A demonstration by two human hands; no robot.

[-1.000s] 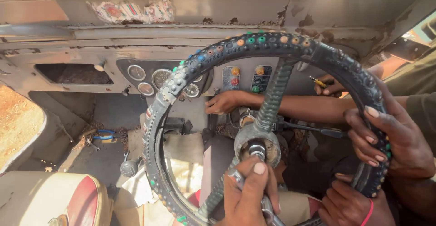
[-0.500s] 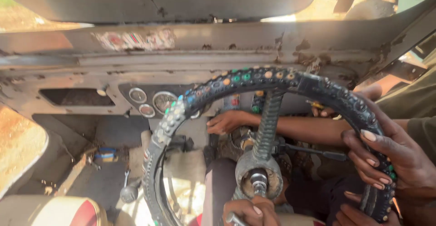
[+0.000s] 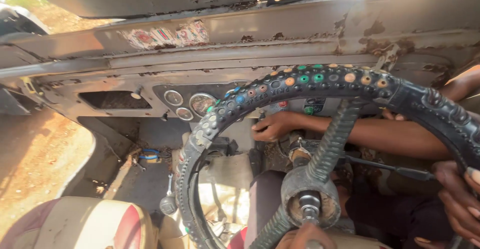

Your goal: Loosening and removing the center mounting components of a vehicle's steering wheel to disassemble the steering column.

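Note:
A black steering wheel (image 3: 320, 79) with coloured studs fills the view. Its bare hub (image 3: 309, 199) has a threaded shaft end sticking out. My left hand (image 3: 305, 236) shows only as curled knuckles at the bottom edge, just under the hub, around a small metal tool that barely shows. A sliver of my right hand (image 3: 425, 241) sits at the bottom right edge, its fingers hidden. Another person's hand (image 3: 457, 204) grips the rim on the right. Their other arm reaches behind the wheel, with that hand (image 3: 272, 126) at the steering column.
A rusty metal dashboard (image 3: 225, 54) carries round gauges (image 3: 192, 104). A gear lever knob (image 3: 168, 204) stands low at the left, above a worn cream and red seat (image 3: 85, 226). Loose wires (image 3: 149, 155) lie on the floor. Sandy ground (image 3: 30, 154) shows through the open left side.
The view has tilted upward, so my left hand and the tool at the hub have slid almost out of the bottom edge. The other person's hands stay on the rim and column.

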